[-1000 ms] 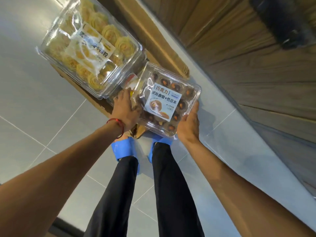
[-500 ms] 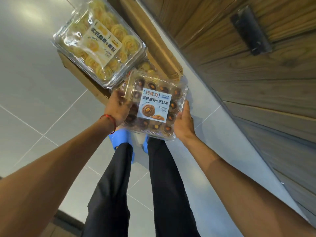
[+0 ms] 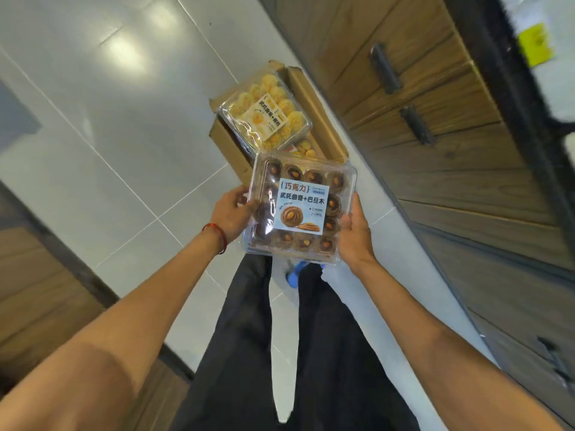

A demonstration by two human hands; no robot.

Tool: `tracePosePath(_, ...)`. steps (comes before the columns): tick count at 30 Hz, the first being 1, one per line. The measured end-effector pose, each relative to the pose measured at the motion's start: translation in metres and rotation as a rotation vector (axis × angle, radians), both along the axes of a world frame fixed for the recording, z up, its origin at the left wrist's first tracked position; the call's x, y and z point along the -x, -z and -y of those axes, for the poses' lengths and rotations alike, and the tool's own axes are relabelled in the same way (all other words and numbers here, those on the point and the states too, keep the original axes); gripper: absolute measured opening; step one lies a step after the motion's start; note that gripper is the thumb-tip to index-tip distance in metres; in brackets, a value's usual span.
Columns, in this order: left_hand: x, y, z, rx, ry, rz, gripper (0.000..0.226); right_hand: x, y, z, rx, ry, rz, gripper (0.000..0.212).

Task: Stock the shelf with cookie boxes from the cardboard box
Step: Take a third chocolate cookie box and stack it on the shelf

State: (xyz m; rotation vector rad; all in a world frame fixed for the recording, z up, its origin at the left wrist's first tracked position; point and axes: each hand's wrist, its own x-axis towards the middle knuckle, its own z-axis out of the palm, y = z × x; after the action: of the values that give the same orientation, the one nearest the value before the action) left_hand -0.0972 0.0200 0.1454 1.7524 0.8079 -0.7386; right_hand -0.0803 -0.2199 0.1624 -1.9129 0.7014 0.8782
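The left hand (image 3: 231, 213) and right hand (image 3: 354, 231) gripped the chocolate cookie box (image 3: 300, 209) by its sides, above the cardboard box (image 3: 314, 104). The thin plastic could flex and slip if squeezed unevenly.

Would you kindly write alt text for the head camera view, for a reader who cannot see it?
Both hands, left and right, hold a clear chocolate cookie box by its sides above a tiled floor. Beyond it, an open cardboard box holds a yellow cookie box, beside wooden drawers.
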Motion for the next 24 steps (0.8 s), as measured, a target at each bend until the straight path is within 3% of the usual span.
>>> tracePosePath(4,0.02,-0.053,0.004,-0.041,-0.137,0.101,0.032,-0.002,-0.048,-0.011,0.037,-0.107,0.124,0.059)
tracePosePath(8,0.045,-0.089,0.012,-0.08,-0.273,0.145,0.029,0.001,-0.083,-0.011,-0.051,-0.178,0.198,0.056)
tracePosePath(18,0.134,-0.163,0.09,-0.086,-0.721,0.361,0.042,0.017,-0.143,0.031,-0.339,-0.45,0.273,0.053)
tracePosePath(24,0.195,-0.206,0.153,-0.149,-0.975,0.41,0.049,0.042,-0.184,0.061,-0.49,-0.689,0.182,0.069)
